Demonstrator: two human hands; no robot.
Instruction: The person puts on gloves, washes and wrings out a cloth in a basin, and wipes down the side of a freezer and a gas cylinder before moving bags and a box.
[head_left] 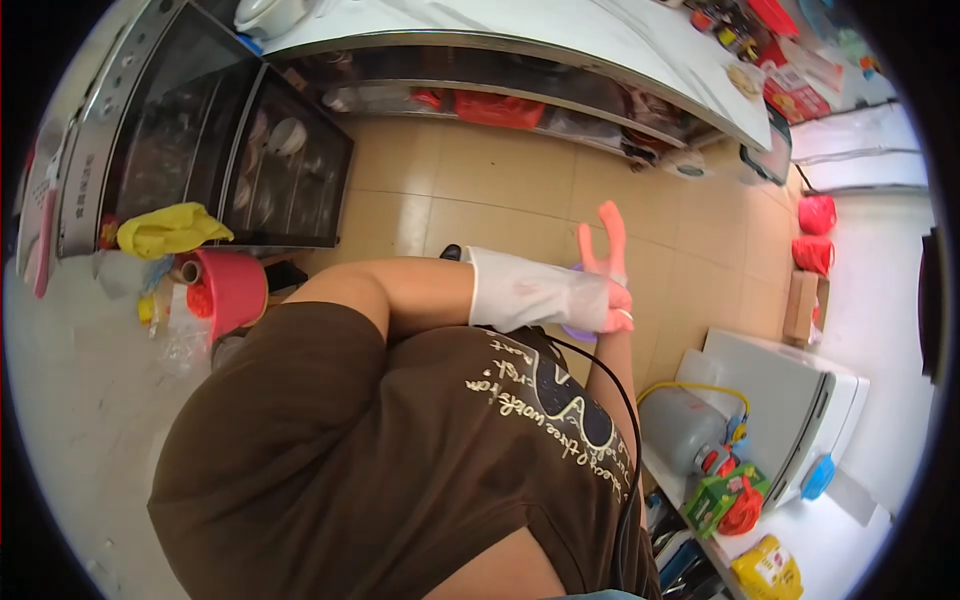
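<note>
My left hand (619, 306), in a glove with a pink hand part and a long whitish cuff (530, 290), is closed around the wrist area of my right arm. My right forearm (615, 358) is bare and rises from below to that grip. Just beyond it, my right hand (603, 250) wears a pink glove, with two glove fingers stretched out and apart over the floor. Nothing shows between them. How far my fingers fill that glove is hidden. A purple thing (578, 331) shows partly behind the hands.
A steel-edged counter (520, 25) with shelves runs across the far side. Glass-door cabinet (280, 160), yellow cloth (170, 232) and pink bucket (238, 290) stand left. Right are a grey gas cylinder (682, 428), a white appliance (765, 400) and a green box (715, 500). A black cable (622, 385) hangs in front.
</note>
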